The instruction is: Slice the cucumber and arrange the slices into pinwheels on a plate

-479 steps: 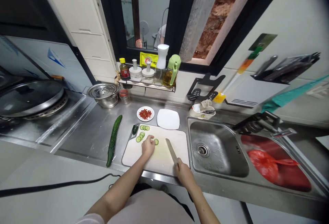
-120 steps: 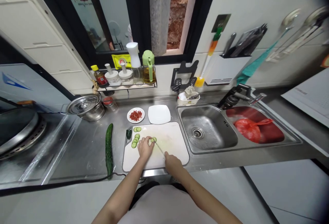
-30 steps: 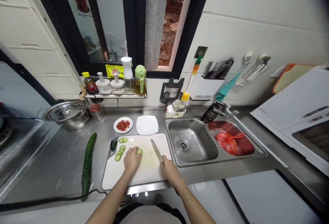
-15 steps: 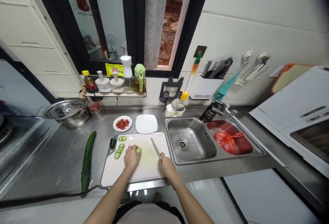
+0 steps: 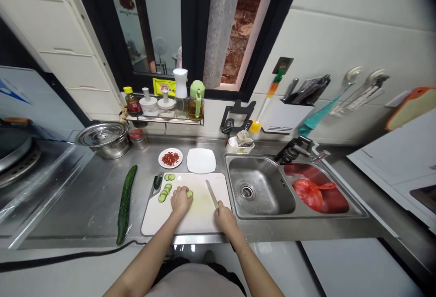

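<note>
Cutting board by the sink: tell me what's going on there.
A person's right hand holds a knife, its blade apart from the cucumber piece that the left hand touches on the white cutting board. Cucumber slices lie on the board, left of that hand. A long cucumber lies on the counter, left of the board.

I'm seeing a strip of counter [image 5: 139,189] lying open between the whole cucumber [image 5: 127,204] and the cutting board [image 5: 200,224]. Beyond the board, a white plate [image 5: 200,160] and a dish of red pieces [image 5: 162,163] are standing in the way. Cucumber slices [image 5: 164,193] are crowding the left hand [image 5: 181,200]; bare board is leaving passage between its cucumber piece [image 5: 190,194] and the knife [image 5: 211,193].
</note>
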Demonstrator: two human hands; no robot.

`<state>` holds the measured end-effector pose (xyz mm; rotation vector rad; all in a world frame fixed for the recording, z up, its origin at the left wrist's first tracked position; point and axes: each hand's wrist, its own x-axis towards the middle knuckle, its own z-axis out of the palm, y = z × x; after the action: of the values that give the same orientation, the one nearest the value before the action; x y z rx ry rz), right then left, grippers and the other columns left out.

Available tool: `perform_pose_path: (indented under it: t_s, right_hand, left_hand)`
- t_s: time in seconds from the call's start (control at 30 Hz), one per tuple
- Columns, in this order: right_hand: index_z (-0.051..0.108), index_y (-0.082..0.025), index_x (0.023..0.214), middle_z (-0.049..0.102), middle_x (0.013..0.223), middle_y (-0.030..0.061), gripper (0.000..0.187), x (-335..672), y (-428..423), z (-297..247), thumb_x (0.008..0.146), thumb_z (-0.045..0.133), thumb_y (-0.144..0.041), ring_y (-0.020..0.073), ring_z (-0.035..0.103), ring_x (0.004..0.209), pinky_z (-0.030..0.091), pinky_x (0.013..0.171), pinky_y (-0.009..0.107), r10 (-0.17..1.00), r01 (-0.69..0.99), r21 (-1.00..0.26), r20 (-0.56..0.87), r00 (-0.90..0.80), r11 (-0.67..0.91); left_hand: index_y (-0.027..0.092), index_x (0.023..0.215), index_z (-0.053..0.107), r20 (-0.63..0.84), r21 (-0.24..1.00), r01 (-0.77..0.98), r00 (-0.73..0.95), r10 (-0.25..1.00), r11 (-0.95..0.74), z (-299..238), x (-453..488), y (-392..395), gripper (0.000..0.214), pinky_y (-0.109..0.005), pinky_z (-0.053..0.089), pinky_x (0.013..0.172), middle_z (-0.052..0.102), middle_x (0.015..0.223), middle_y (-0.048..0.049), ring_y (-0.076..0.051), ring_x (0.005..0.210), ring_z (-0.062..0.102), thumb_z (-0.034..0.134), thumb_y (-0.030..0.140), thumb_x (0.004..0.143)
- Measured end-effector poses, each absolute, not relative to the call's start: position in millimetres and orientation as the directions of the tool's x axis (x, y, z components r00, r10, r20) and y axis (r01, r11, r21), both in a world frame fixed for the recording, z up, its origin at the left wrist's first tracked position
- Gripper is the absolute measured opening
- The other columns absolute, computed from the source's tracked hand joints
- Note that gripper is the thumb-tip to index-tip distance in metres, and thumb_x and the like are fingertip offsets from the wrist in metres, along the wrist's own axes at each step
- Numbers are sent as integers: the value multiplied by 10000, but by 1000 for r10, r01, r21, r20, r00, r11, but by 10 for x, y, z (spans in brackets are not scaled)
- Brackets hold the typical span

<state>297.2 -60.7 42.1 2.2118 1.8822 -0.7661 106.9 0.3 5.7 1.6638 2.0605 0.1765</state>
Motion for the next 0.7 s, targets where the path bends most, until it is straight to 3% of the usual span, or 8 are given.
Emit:
perform_pose_path:
  t_s: [0.27,0.43,0.7]
  right_hand:
    - [484,-152,1194,687,1046,155,318,2965,-584,443,934,303,-179,229,646,968,399,733,292,871,961,-197,-485,76,-193]
    - [480,-156,1184,686,1050,150,307,2959,-557,468,934,303,-185,224,642,962,387,711,288,855,962,-189,-514,73,-196]
    - [483,-158,1152,692,1017,138,282,2985,-537,394,938,301,-188,215,645,931,358,697,277,870,965,-205,-490,46,-166]
  left_hand:
    - [239,1039,556,-297,431,860,-152,943,275,126,1095,1,237,-314,375,813,661,1053,-49,-224,1012,581,537,231,803]
    - [256,1052,586,-267,525,807,-146,953,270,127,1076,-70,218,-287,372,794,693,995,-33,-195,966,608,484,231,861]
    - [241,964,637,-282,678,666,-153,947,310,160,919,-251,166,-235,389,720,707,869,3,-145,817,623,543,251,829]
